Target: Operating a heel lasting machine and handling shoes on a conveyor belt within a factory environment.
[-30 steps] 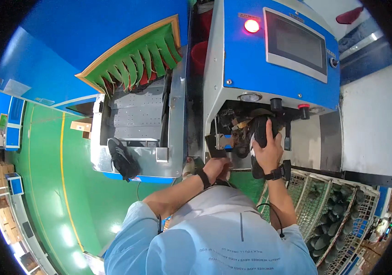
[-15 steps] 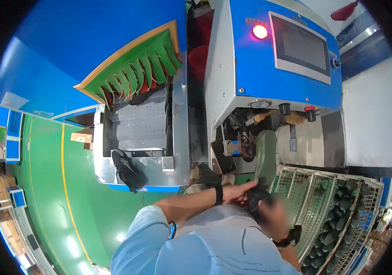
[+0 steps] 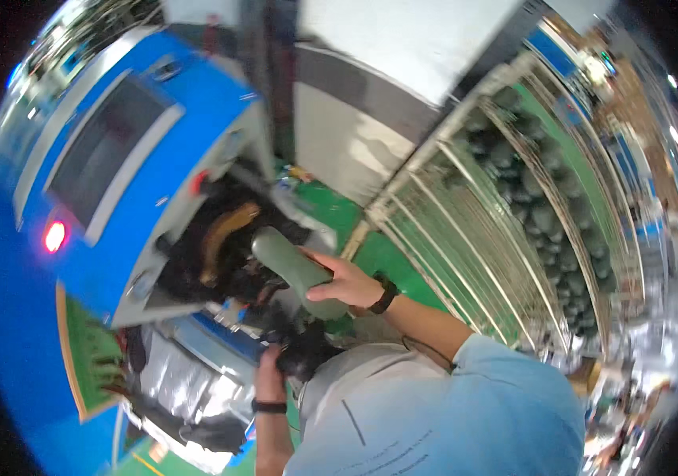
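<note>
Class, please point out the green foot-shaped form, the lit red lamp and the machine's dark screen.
Green foot-shaped form [image 3: 292,270]: head view; the middle of its exposed surface.
Red lamp [image 3: 55,236]: head view; its glowing face.
Dark screen [image 3: 110,151]: head view; the middle of its panel.

right hand's [image 3: 347,284] grip: dull green shoe last [image 3: 291,263] | left hand [image 3: 270,373]: black item [image 3: 307,351], blurred to my eye | ahead-left of the right grip: bright blue machine [image 3: 200,103], dark grey screen [image 3: 109,151] edged pale grey, lamp [image 3: 55,236] glaring red | right of that grip: cream rack [image 3: 470,190], grey-green stock [image 3: 541,222] | below: green floor [image 3: 390,266]
</note>
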### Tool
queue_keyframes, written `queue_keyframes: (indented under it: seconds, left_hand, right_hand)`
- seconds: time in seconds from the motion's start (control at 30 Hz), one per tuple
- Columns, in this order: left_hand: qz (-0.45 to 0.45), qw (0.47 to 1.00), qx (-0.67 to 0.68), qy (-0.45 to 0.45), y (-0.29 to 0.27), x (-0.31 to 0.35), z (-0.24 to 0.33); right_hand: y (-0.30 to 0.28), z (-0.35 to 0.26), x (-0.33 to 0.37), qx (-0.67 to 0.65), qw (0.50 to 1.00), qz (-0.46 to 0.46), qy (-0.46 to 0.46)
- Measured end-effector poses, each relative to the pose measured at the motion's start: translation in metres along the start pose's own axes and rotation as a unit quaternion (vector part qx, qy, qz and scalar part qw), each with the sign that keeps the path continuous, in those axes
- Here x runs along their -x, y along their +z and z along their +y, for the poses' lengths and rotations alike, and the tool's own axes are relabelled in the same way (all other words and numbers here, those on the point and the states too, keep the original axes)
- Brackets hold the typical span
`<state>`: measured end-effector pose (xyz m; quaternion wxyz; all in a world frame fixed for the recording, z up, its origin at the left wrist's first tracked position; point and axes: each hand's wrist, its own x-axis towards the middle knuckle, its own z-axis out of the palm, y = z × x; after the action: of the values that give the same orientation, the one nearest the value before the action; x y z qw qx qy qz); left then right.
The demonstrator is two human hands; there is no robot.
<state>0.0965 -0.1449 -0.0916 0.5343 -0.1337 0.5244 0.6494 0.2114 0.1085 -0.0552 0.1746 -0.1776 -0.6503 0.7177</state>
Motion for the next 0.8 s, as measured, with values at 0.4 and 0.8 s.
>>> queue_keyframes:
  seconds: [0.4, 0.8]
  left_hand:
    - [0.082, 0.906, -0.406, 0.083, 0.117, -0.013, -0.035]
    - [0.139, 0.916, -0.373, 0.044, 0.118, -0.019, -0.041]
  right_hand:
    - [-0.387, 0.183, 0.175, 0.4, 0.629, 0.58, 0.327]
    - [-0.539, 0.231, 0.185, -0.122, 0.775, 0.607, 0.124]
